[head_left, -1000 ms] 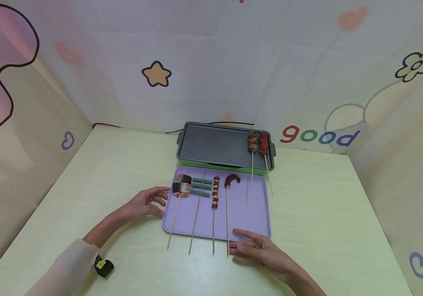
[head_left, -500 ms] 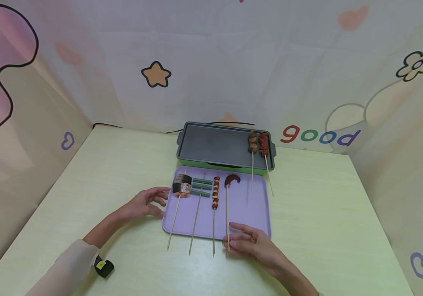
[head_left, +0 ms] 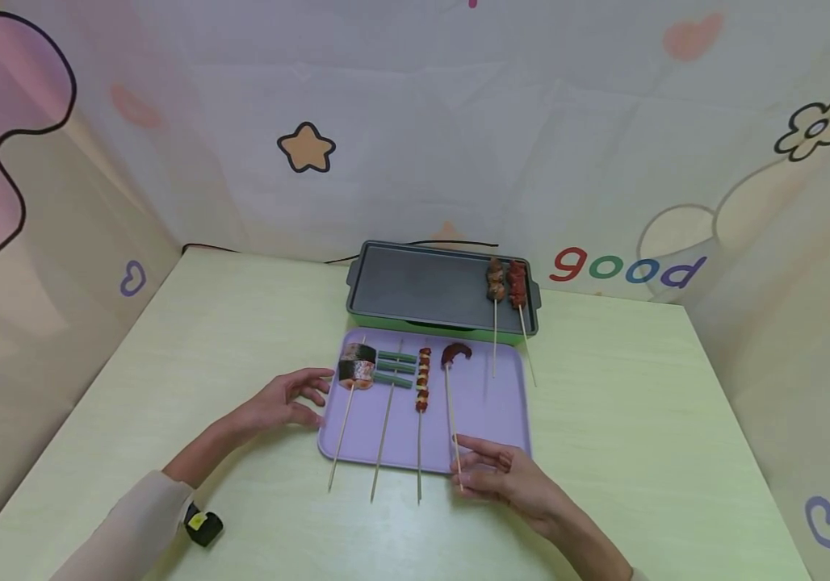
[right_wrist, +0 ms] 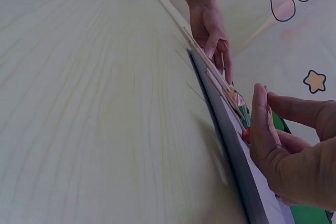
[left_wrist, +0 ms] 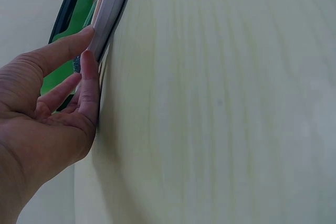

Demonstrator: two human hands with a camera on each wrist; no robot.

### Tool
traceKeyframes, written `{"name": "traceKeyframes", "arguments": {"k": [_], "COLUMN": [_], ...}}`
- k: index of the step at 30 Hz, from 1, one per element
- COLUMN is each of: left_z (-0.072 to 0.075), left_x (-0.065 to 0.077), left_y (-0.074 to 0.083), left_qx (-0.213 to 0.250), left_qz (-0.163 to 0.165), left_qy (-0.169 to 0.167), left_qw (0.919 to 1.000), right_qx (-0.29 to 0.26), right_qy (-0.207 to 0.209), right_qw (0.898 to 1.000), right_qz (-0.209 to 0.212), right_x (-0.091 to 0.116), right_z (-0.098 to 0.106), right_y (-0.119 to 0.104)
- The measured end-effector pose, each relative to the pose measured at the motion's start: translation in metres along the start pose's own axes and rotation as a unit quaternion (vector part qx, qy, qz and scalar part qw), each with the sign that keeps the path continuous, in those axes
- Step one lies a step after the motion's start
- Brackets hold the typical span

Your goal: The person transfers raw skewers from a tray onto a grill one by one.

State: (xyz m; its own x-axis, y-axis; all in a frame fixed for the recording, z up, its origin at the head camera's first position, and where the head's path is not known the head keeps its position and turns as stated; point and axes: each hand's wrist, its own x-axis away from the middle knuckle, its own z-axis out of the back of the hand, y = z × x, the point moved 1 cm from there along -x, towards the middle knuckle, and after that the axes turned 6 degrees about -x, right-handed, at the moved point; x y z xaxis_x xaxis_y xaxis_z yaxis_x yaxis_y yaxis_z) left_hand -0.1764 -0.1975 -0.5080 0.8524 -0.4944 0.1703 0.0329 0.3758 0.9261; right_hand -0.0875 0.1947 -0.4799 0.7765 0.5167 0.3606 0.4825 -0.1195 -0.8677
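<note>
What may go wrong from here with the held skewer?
The right hand pinches the skewer near its lower end, so the top might swing if lifted. Three skewers to its left overhang the front of the tray; a sideways move could knock them. Two other skewers stick out over the front of the griddle, so passing close might disturb them.

A pale yellow-green, wood-grained table (head_left: pixel 662 420) spreads beneath both the left hand (head_left: pixel 284 401) and the right hand (head_left: pixel 513 480). Well beyond the left hand, a whitish cloth backdrop (head_left: pixel 415 153) carries a black-outlined orange star (head_left: pixel 306 148); beyond and to the right of the right hand, it bears the multicoloured word "good" (head_left: pixel 620 267) and a black-outlined flower (head_left: pixel 816 127).
</note>
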Motion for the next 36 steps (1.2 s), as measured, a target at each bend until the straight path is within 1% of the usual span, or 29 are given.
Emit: {"name": "traceKeyframes", "arguments": {"k": [5, 8, 13, 21, 31, 36], "left_z": [0.000, 0.000, -0.001, 0.000, 0.001, 0.001], "left_x": [0.001, 0.001, 0.001, 0.000, 0.001, 0.001], "left_y": [0.002, 0.003, 0.003, 0.002, 0.002, 0.001], "left_qx": [0.002, 0.002, -0.001, -0.004, 0.002, 0.004], "left_qz": [0.002, 0.005, 0.006, 0.003, 0.003, 0.001], "left_qy": [0.001, 0.001, 0.001, 0.000, -0.001, -0.001], "left_qw": [1.0000, 1.0000, 1.0000, 1.0000, 1.0000, 1.0000], "right_qx": [0.008, 0.012, 0.010, 0.016, 0.023, 0.032], "right_qy": [-0.007, -0.013, -0.025, -0.031, -0.054, -0.057], "right_qw": [1.000, 1.000, 1.000, 0.999, 0.998, 0.998], "right_qz": [-0.010, -0.006, -0.011, -0.017, -0.004, 0.005], "right_x": [0.004, 0.007, 0.013, 0.024, 0.030, 0.031], "right_z": [0.007, 0.010, 0.012, 0.006, -0.004, -0.006], "right_y": [-0.001, -0.002, -0.005, -0.011, -0.019, -0.026]}}
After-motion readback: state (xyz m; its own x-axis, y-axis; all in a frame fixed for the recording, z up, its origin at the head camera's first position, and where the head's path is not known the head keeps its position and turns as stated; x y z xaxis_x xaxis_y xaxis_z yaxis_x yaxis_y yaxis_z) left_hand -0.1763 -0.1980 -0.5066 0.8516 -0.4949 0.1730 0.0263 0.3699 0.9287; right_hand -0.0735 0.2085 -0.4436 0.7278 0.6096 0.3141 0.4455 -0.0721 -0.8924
